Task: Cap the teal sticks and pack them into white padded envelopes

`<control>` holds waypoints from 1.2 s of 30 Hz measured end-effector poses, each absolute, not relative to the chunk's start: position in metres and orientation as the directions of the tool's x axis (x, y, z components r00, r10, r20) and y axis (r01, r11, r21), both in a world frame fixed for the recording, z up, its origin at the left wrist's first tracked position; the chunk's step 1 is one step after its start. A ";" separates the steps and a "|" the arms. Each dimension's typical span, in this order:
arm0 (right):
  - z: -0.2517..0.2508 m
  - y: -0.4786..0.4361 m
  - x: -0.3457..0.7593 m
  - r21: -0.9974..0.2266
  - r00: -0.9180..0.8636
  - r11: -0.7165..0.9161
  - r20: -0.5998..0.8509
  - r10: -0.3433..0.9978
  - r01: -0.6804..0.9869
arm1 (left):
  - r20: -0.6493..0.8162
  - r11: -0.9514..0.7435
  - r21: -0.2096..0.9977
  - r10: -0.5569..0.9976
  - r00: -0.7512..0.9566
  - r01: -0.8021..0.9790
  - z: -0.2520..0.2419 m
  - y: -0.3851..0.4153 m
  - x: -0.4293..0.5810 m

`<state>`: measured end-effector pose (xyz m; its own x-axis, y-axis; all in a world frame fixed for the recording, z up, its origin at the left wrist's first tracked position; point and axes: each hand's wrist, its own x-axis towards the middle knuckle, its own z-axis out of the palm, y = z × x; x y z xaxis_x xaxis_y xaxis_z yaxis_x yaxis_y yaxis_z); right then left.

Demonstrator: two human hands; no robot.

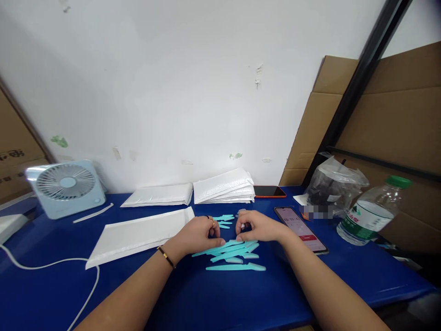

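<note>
- Left hand [203, 233]: centre of frame, fingers curled, thumb reaching right over the teal pile. Can't tell whether it's gripping a piece. Ring on one finger, dark bracelet [166, 257] on the wrist.
- Right hand [260, 225]: just right of centre, fingers bent down at the pile's far edge. Something pale shows at the fingers; can't tell if it's held.
- Teal sticks [229, 250]: loose overlapping pile below centre, under and in front of both hands, handles mostly left, pale caps right. One lies flat along the pile's lower edge.
- Smaller teal group [225, 218]: between the hands, farther back.
- Flat white mailer [138, 234]: left of centre, slanted, right end by left hand.
- Mailer stack [223, 186]: fanned, behind the hands against the wall; another white bundle [156, 195] just left of it.
- Lit phone [296, 225]: right of the right hand, timer-like screen. Dark phone [270, 191] beside the stack.
- Right side: clear plastic bag [332, 184], green-capped bottle [374, 211], upright.
- Left side: light-blue fan [69, 188], white cable [98, 280] lower left.
- All on blue table [213, 303].
</note>
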<state>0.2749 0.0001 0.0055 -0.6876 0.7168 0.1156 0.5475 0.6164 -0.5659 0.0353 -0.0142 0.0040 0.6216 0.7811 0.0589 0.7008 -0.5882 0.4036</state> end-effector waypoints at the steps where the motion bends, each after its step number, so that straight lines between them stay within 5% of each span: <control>1: 0.005 -0.002 0.271 -0.554 -0.719 0.631 0.081 0.690 0.543 | 0.031 -0.599 0.405 0.764 0.644 0.691 0.005 -0.017 0.036; 6: 0.000 0.000 0.265 -0.549 -0.730 0.633 0.059 0.681 0.546 | 0.011 -0.605 0.393 0.756 0.655 0.692 0.002 -0.014 0.036; 14: 0.001 0.013 0.296 -0.526 -0.485 0.504 0.187 0.854 0.685 | 0.259 -0.516 0.247 0.851 0.457 0.820 0.001 0.006 0.027; 21: 0.003 -0.001 0.287 -0.484 -0.720 0.624 -0.017 0.694 0.613 | 0.188 -0.589 0.340 0.806 0.561 0.733 0.007 -0.014 0.038; 27: 0.004 -0.003 0.273 -0.472 -0.697 0.635 0.059 0.715 0.612 | 0.101 -0.630 0.296 0.768 0.632 0.718 0.004 -0.017 0.044; 36: 0.011 0.004 0.294 -0.491 -0.490 0.506 0.173 0.854 0.709 | 0.246 -0.517 0.227 0.850 0.465 0.825 0.001 0.005 0.026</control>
<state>0.2937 0.0041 0.0115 -0.4901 0.8543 0.1732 0.7088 0.5062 -0.4912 0.0263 0.0046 0.0013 0.4652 0.8503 0.2461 0.8252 -0.5172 0.2270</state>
